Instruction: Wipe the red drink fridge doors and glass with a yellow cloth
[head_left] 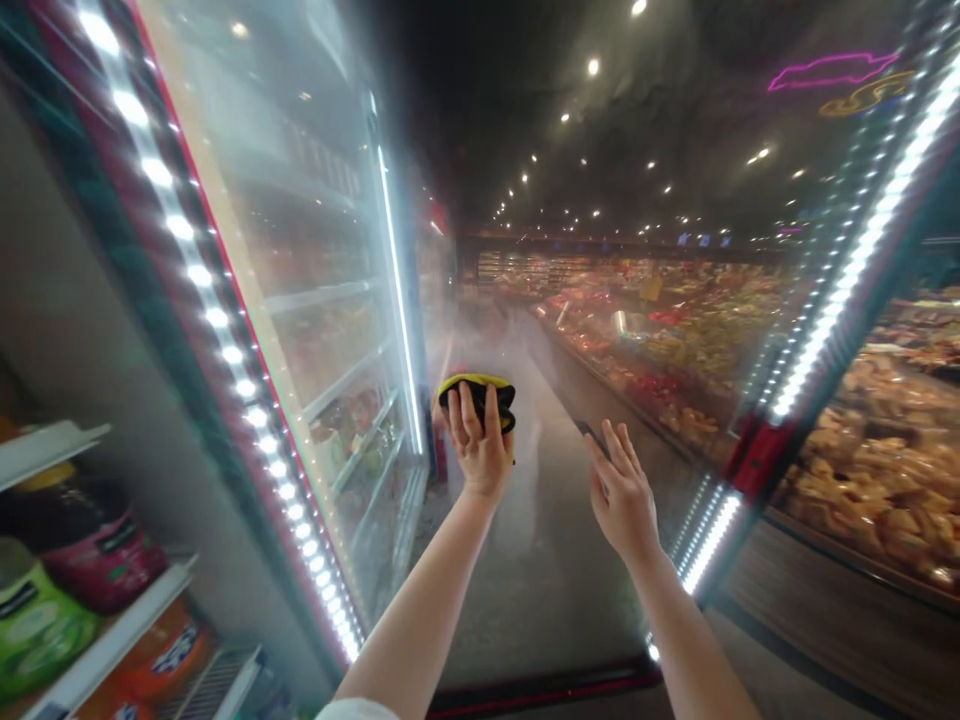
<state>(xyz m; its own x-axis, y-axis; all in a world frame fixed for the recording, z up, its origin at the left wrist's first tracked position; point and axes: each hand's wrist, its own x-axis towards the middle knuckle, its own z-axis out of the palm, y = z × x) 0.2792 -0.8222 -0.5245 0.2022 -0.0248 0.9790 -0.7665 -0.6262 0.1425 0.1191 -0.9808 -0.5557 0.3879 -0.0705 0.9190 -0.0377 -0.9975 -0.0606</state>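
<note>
My left hand (pixel 482 452) presses a folded black and yellow cloth (pixel 508 400) flat against the glass door (pixel 536 560) of an upright cooler. Its fingers lie spread over the cloth, whose lower part is hidden behind the hand. To the right, my right hand (pixel 624 490) is raised with fingers stretched out and nothing visible in it. Its fingertips are at or close to the same glass; whether they touch cannot be told. A hazy, whitish film shows on the pane around the cloth.
Bright LED strips (pixel 862 240) run along the door's edge, and another LED strip (pixel 217 318) lines the frame at left. Bottles (pixel 41 610) stand on cooler shelves (pixel 135 620) at lower left. Beyond the glass, a long produce display (pixel 660 340) stretches along an aisle.
</note>
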